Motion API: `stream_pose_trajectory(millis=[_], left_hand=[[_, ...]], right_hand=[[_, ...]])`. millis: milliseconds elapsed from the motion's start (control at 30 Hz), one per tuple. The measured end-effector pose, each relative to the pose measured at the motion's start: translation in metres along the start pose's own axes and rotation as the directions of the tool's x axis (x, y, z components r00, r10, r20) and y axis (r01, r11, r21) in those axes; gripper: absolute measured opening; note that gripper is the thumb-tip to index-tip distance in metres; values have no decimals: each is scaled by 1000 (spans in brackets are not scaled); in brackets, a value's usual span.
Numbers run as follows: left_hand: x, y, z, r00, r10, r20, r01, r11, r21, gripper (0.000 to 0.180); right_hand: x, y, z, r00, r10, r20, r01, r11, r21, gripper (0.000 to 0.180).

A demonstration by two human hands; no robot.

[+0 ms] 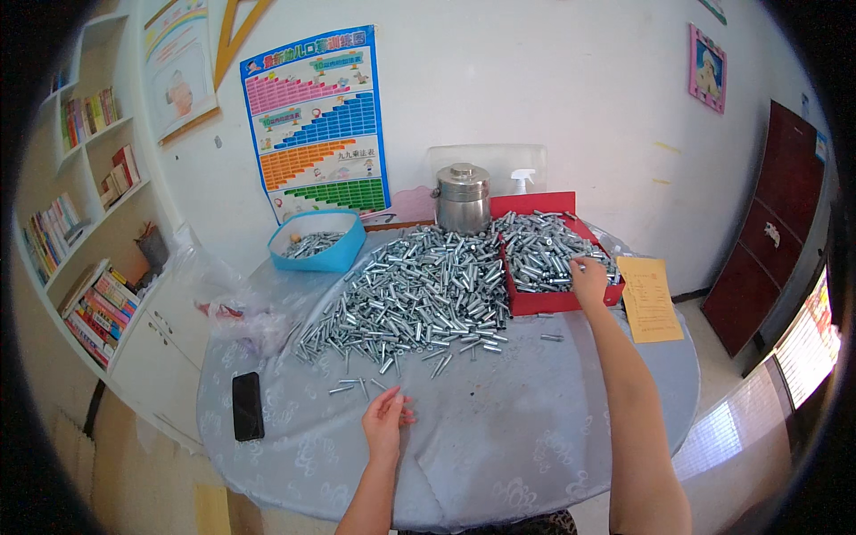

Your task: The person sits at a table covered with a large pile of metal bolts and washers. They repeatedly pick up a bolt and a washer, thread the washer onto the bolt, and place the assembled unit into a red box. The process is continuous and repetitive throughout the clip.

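Note:
My right hand (589,283) is over the near right part of a red box (555,301) filled with silver metal bolts (539,245). Its thumb and fingers are drawn together at the tips; whatever is between them is too small to make out. Closer to me, my left hand (385,426) is above the grey tablecloth, fingers loosely curled and apart, with nothing visible in them. Just beyond its fingertips lie a few loose bolts (361,387). A large heap of similar bolts (419,290) spreads across the table, left of the box.
A blue basin (343,245) with metal pieces stands behind the heap, beside a steel pot (463,201) and spray bottle (522,181). A black phone (248,407) and clear plastic bags (245,308) lie left. Yellow paper (651,300) lies right of the box.

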State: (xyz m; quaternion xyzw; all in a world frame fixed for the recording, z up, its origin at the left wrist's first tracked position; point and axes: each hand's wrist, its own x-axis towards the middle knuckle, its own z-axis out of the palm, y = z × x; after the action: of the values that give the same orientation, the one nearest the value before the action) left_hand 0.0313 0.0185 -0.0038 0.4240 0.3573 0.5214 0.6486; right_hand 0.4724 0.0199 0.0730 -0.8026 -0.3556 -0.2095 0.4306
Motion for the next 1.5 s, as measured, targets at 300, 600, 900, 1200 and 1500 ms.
stream_pose_trajectory(millis=[300, 600, 900, 1200, 1500], left_hand=[[1, -1, -1, 1000, 5, -19, -5, 1000, 4, 22], [4, -6, -8, 999, 12, -29, -13, 1000, -14, 21], [1, -3, -3, 1000, 1, 0, -1, 1000, 5, 20], [0, -5, -4, 999, 6, 47, -5, 1000, -17, 19], [-1, -6, -3, 998, -4, 61, 4, 1000, 0, 20]], right_hand=[[-64, -46, 1, 918, -329, 223, 251, 914, 319, 16], [-134, -97, 43, 447, -761, 471, 718, 619, 319, 24], [-144, -94, 53, 467, -766, 441, 716, 621, 320, 16], [-151, -97, 49, 587, -699, 408, 622, 712, 324, 12], [-161, -105, 54, 694, -570, 439, 465, 821, 331, 12]])
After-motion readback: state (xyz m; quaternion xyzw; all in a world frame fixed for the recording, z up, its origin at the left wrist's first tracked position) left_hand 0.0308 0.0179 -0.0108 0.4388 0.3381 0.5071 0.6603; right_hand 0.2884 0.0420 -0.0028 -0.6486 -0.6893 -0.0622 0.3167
